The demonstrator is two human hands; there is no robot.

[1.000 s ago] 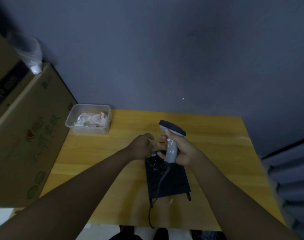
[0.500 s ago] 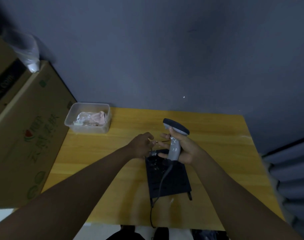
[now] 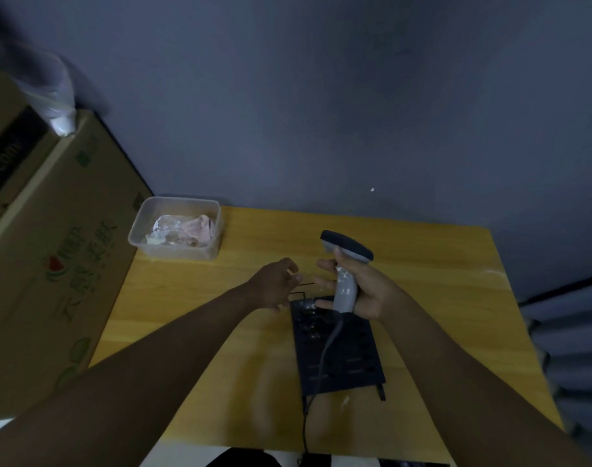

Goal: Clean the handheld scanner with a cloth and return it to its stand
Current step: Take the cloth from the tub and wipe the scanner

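Observation:
My right hand grips the grey handle of the handheld scanner, held upright with its dark head pointing up and left. The scanner's cable trails down over the black stand, which lies flat on the wooden table. My left hand hovers just left of the scanner above the stand's far edge, fingers loosely apart and holding nothing. A pink cloth lies crumpled in a clear plastic tub at the table's far left corner.
Large cardboard boxes stand against the table's left side, with a plastic bag on top. A dark wall rises behind the table. Something ribbed and grey is at the right.
My right hand has lifted the scanner a little and tilted its head further right. My left hand has drawn back from it to the left and opened slightly.

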